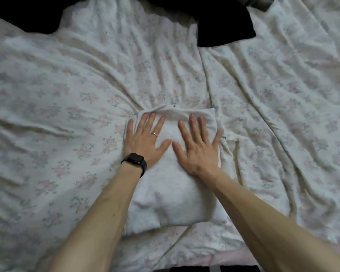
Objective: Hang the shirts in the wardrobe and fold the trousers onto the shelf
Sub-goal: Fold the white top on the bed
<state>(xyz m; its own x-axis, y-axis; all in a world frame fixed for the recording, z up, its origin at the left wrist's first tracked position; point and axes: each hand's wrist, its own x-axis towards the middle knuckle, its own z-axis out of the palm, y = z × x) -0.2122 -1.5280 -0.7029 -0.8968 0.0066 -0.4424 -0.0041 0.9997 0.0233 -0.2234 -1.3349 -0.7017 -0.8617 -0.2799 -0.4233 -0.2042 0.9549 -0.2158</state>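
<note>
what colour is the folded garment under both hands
White folded garment, clearest in the head view.

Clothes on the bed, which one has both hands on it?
The white folded piece: left hand and right hand press flat on it. The black clothes lie untouched farther off.

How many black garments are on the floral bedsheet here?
2: a black cloth heap at the far left, a black folded cloth at the far centre-right; they might join out of frame.
</note>
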